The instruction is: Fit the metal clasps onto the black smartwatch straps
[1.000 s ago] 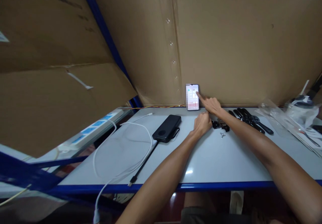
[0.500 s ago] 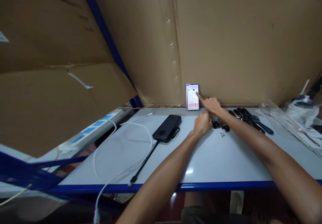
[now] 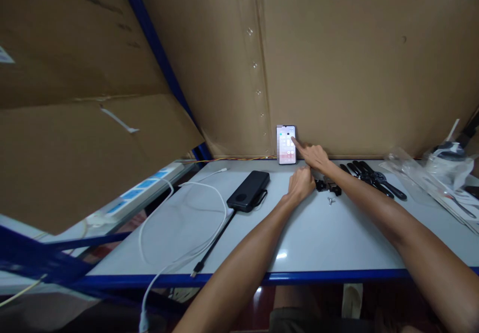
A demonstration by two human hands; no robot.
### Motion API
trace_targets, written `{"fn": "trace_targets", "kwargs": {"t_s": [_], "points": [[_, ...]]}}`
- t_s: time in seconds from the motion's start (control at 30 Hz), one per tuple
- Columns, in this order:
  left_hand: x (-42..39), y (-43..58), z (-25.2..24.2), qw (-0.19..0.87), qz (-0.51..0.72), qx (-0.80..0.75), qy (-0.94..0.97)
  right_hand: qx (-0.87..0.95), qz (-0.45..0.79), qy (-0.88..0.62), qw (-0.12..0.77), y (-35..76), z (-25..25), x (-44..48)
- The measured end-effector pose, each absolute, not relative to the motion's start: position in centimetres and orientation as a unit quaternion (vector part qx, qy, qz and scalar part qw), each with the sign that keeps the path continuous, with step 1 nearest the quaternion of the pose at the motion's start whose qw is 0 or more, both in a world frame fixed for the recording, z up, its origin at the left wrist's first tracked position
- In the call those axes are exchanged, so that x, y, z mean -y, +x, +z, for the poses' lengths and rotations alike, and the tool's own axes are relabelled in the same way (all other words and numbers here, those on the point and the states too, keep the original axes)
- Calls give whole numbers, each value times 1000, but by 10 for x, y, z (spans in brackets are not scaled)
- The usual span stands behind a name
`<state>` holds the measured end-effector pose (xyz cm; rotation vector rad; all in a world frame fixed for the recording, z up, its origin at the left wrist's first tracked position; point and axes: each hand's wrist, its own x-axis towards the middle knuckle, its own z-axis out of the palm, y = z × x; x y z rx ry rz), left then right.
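A lit smartphone [image 3: 286, 146] stands upright, leaning on the cardboard wall at the back of the table. My right hand [image 3: 315, 156] points at it, the index fingertip at the right part of the screen and the other fingers curled; it holds nothing. Just in front of the phone, my left hand [image 3: 301, 182] rests closed on the tabletop. Its fingertips face away, so whatever may be in them is hidden. Small black parts [image 3: 321, 185] lie right beside the left hand, partly covered by my right forearm. A small silvery wing-shaped screw [image 3: 331, 200] lies in front of them.
A black power bank [image 3: 248, 191] with a short black cable lies left of my arms. A white cable [image 3: 219, 193] loops near a power strip [image 3: 138, 193]. Several black propeller-like blades [image 3: 370, 177] and plastic bags [image 3: 411, 173] are at right. Cardboard [image 3: 366, 63] walls the back.
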<state>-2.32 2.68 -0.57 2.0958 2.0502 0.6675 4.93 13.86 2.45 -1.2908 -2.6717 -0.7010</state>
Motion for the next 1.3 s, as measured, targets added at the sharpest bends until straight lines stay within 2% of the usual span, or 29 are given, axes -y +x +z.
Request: {"fn": "trace_targets", "kwargs": {"t_s": [1.3], "points": [[-29,-24,-8,59,224,-676,700,871,-257,-415,48,49,21,-141]]}}
